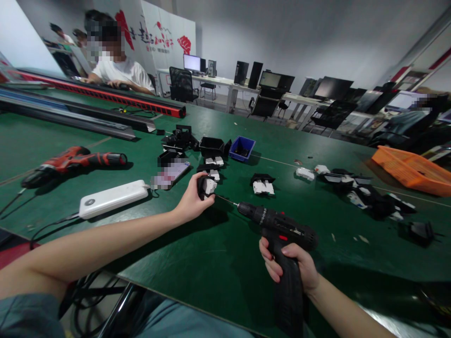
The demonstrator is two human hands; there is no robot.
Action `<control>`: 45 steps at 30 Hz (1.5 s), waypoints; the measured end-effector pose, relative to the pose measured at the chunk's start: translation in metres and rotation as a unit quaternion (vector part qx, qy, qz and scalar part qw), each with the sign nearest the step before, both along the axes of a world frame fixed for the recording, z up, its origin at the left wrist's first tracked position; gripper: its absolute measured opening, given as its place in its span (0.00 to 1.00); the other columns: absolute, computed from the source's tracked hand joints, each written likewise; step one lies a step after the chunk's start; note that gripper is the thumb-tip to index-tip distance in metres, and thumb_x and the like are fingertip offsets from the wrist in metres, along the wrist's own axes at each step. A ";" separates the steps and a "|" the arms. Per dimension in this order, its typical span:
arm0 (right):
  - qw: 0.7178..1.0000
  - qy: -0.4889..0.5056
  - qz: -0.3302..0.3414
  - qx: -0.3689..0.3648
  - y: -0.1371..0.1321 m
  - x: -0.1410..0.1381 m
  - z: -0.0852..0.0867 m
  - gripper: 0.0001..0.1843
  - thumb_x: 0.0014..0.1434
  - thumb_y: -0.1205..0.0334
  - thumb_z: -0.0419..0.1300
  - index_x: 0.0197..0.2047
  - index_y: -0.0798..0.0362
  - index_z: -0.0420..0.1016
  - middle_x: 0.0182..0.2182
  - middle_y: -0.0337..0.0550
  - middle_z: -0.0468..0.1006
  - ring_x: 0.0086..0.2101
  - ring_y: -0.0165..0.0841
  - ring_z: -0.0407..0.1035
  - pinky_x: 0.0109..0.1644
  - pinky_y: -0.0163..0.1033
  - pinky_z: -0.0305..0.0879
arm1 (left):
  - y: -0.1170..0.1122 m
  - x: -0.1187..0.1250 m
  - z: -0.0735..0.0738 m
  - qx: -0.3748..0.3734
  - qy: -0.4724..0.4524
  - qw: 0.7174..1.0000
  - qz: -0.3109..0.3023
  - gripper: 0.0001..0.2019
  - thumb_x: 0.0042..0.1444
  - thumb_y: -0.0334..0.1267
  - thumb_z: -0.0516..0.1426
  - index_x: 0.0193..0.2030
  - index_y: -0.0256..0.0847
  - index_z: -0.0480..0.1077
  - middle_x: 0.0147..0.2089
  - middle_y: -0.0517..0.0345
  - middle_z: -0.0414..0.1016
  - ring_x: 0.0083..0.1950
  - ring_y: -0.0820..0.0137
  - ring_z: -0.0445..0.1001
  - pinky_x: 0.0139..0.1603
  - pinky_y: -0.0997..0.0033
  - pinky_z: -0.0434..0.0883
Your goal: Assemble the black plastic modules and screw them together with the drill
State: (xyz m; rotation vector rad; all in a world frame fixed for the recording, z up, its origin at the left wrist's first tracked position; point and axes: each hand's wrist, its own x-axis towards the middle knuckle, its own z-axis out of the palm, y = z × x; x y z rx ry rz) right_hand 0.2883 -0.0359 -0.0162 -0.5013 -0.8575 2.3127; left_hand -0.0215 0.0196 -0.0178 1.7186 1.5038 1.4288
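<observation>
My left hand point(195, 197) is closed around a small black-and-white plastic part point(209, 187), held just above the green table. In my right hand point(296, 263) is a black cordless drill point(278, 225), gripped by its handle. Its long thin bit points left and its tip reaches the part in my left hand; whether it touches a screw is too small to tell. A similar black-and-white part point(263, 187) lies on the table beyond the drill. More such white pieces point(214, 162) lie just past my left hand.
On the left lie a red-and-black drill point(73, 162), a white power bank point(114, 199) with cables and a phone point(172, 173). Behind stand a black bin point(211, 147) and a blue bin point(242, 148). Loose parts point(362, 192) and an orange basket point(412, 170) are right. A person point(118, 70) sits opposite.
</observation>
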 end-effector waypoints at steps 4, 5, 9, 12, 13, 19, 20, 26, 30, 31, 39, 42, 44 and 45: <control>1.000 -0.002 -0.003 -0.008 0.000 0.000 0.000 0.15 0.54 0.60 0.53 0.39 0.61 0.74 0.28 0.42 0.68 0.19 0.25 0.62 0.23 0.32 0.61 | -0.001 -0.001 0.000 0.010 0.013 1.000 -0.003 0.32 0.49 0.34 0.61 0.60 0.43 0.54 0.54 0.52 0.64 0.52 0.64 0.69 0.57 0.61 0.66; 1.000 -0.001 0.000 -0.010 0.000 -0.001 0.000 0.15 0.54 0.60 0.53 0.39 0.61 0.74 0.28 0.42 0.68 0.19 0.25 0.62 0.24 0.32 0.61 | -0.001 -0.001 0.000 0.010 0.013 1.000 -0.004 0.32 0.49 0.34 0.61 0.60 0.43 0.54 0.54 0.52 0.64 0.52 0.64 0.69 0.57 0.61 0.67; 1.000 0.006 0.004 -0.016 0.000 -0.001 0.001 0.14 0.54 0.60 0.54 0.38 0.61 0.74 0.27 0.41 0.67 0.19 0.25 0.62 0.23 0.31 0.61 | -0.001 -0.001 0.000 0.010 0.017 1.000 -0.004 0.32 0.49 0.34 0.61 0.60 0.43 0.54 0.54 0.52 0.64 0.52 0.64 0.69 0.57 0.61 0.67; 1.000 0.007 0.003 -0.018 0.000 -0.001 0.001 0.15 0.53 0.60 0.54 0.38 0.61 0.74 0.27 0.41 0.67 0.19 0.25 0.62 0.23 0.32 0.61 | -0.001 -0.001 0.001 0.012 0.021 1.000 -0.006 0.32 0.49 0.34 0.61 0.60 0.43 0.54 0.54 0.51 0.64 0.52 0.63 0.68 0.57 0.61 0.66; 1.000 0.007 0.003 -0.019 0.000 -0.001 0.001 0.15 0.53 0.60 0.54 0.38 0.61 0.74 0.27 0.41 0.67 0.19 0.25 0.62 0.23 0.32 0.61 | -0.001 -0.001 0.001 0.014 0.022 1.000 -0.007 0.32 0.49 0.34 0.61 0.60 0.42 0.54 0.54 0.51 0.64 0.52 0.63 0.68 0.57 0.61 0.66; 1.000 0.007 -0.002 -0.018 0.000 0.000 0.001 0.16 0.52 0.60 0.54 0.39 0.61 0.74 0.28 0.42 0.68 0.19 0.24 0.61 0.23 0.32 0.61 | -0.001 -0.001 0.003 0.000 0.020 1.000 -0.016 0.31 0.49 0.34 0.60 0.60 0.42 0.54 0.51 0.53 0.66 0.48 0.65 0.69 0.52 0.63 0.68; 1.000 0.005 -0.002 -0.017 0.000 0.000 0.001 0.16 0.52 0.60 0.54 0.39 0.61 0.74 0.28 0.42 0.68 0.19 0.24 0.61 0.22 0.32 0.61 | -0.001 -0.001 0.004 -0.004 0.018 1.000 -0.018 0.31 0.49 0.34 0.60 0.60 0.42 0.54 0.50 0.53 0.66 0.47 0.65 0.69 0.52 0.63 0.68; 1.000 -0.007 -0.004 -0.006 0.000 0.002 0.000 0.17 0.53 0.59 0.53 0.41 0.62 0.73 0.29 0.43 0.68 0.19 0.24 0.60 0.23 0.32 0.60 | 0.000 -0.002 0.004 -0.007 0.012 1.000 -0.026 0.30 0.49 0.34 0.60 0.59 0.42 0.55 0.51 0.53 0.66 0.48 0.65 0.69 0.52 0.63 0.69; 1.000 -0.008 -0.003 -0.002 0.000 0.002 0.001 0.17 0.52 0.58 0.53 0.40 0.61 0.72 0.28 0.43 0.67 0.18 0.24 0.58 0.22 0.32 0.59 | 0.001 -0.001 0.003 -0.002 0.005 1.000 -0.022 0.29 0.48 0.34 0.60 0.58 0.42 0.56 0.49 0.54 0.67 0.47 0.66 0.70 0.51 0.64 0.69; 1.000 -0.005 -0.002 -0.001 0.000 0.001 0.002 0.16 0.51 0.58 0.53 0.39 0.61 0.71 0.28 0.43 0.67 0.18 0.24 0.58 0.22 0.32 0.59 | 0.002 -0.001 0.002 -0.001 0.002 1.000 -0.023 0.29 0.49 0.34 0.60 0.58 0.42 0.56 0.49 0.55 0.67 0.46 0.66 0.70 0.50 0.64 0.70; 1.000 0.012 0.025 0.009 0.000 0.000 0.000 0.17 0.52 0.59 0.52 0.39 0.62 0.72 0.28 0.43 0.67 0.18 0.24 0.58 0.21 0.32 0.59 | 0.003 0.000 -0.002 -0.003 -0.001 1.000 -0.018 0.32 0.45 0.32 0.61 0.59 0.42 0.57 0.53 0.51 0.66 0.51 0.63 0.70 0.54 0.60 0.69; 1.000 0.013 0.026 0.009 0.000 0.001 -0.002 0.18 0.52 0.59 0.52 0.40 0.62 0.72 0.28 0.43 0.66 0.18 0.24 0.58 0.21 0.32 0.60 | 0.002 0.001 -0.002 -0.003 0.000 1.000 -0.027 0.33 0.45 0.31 0.61 0.60 0.42 0.56 0.52 0.51 0.66 0.50 0.64 0.70 0.53 0.61 0.70; 1.000 0.011 0.026 0.007 0.000 0.002 -0.003 0.17 0.52 0.59 0.52 0.40 0.62 0.72 0.28 0.43 0.66 0.18 0.24 0.58 0.21 0.32 0.60 | 0.002 0.001 -0.002 -0.004 0.005 1.000 -0.031 0.33 0.45 0.31 0.61 0.60 0.42 0.56 0.51 0.52 0.66 0.49 0.64 0.70 0.51 0.62 0.70; 1.000 0.008 0.025 0.005 0.000 0.002 -0.003 0.17 0.52 0.59 0.52 0.40 0.62 0.71 0.29 0.43 0.66 0.18 0.24 0.58 0.21 0.32 0.60 | 0.002 0.001 -0.002 -0.004 0.008 1.000 -0.030 0.33 0.45 0.31 0.61 0.60 0.42 0.56 0.51 0.52 0.66 0.49 0.64 0.70 0.51 0.62 0.70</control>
